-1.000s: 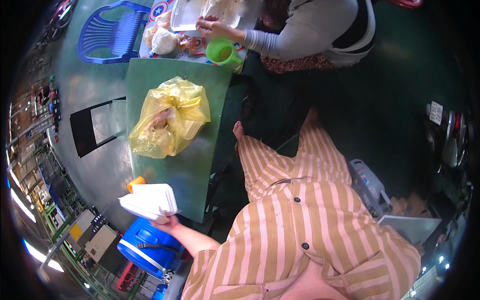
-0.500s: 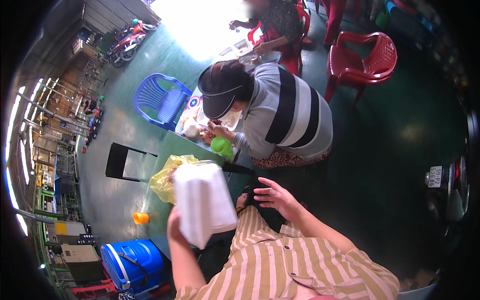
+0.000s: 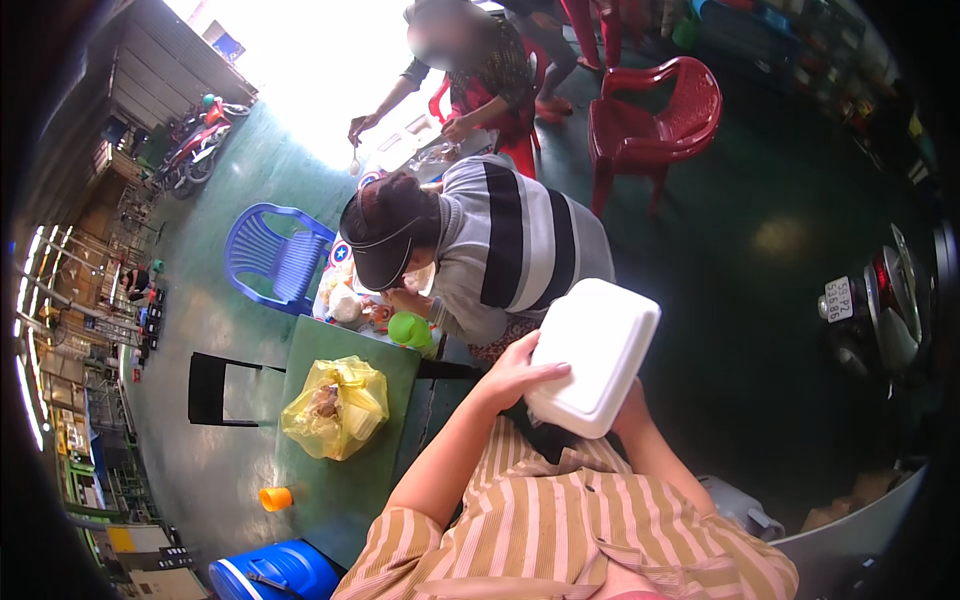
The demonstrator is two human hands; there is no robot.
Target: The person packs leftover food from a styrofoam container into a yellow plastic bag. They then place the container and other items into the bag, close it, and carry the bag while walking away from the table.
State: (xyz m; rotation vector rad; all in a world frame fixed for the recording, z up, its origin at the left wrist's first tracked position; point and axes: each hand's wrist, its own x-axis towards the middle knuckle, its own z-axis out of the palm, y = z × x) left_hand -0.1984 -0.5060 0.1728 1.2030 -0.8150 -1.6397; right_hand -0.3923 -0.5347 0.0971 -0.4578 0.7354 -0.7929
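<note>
A closed white foam takeaway box [image 3: 598, 350] is held up, tilted, before my body. My left hand [image 3: 517, 376] grips its left side, thumb resting on the upper face and fingers partly out of sight. At the lower right edge, my right hand [image 3: 632, 410] supports the box from behind; most of its fingers are hidden. To the left, a yellow plastic bag [image 3: 335, 408] with food and a pale container inside lies on the green table [image 3: 398, 378].
An orange cup [image 3: 275, 498] and a blue cooler [image 3: 280, 572] are at lower left. Ahead, a person in a striped sweater [image 3: 530, 235] sits bent over a table beside a green cup [image 3: 408, 329]. Another person [image 3: 490, 75] holds a spoon. Red [image 3: 655, 125] and blue [image 3: 280, 255] chairs stand around.
The box has moved right, away from the yellow bag and table. My right hand, free and spread before, now holds the box too. The view has shifted.
</note>
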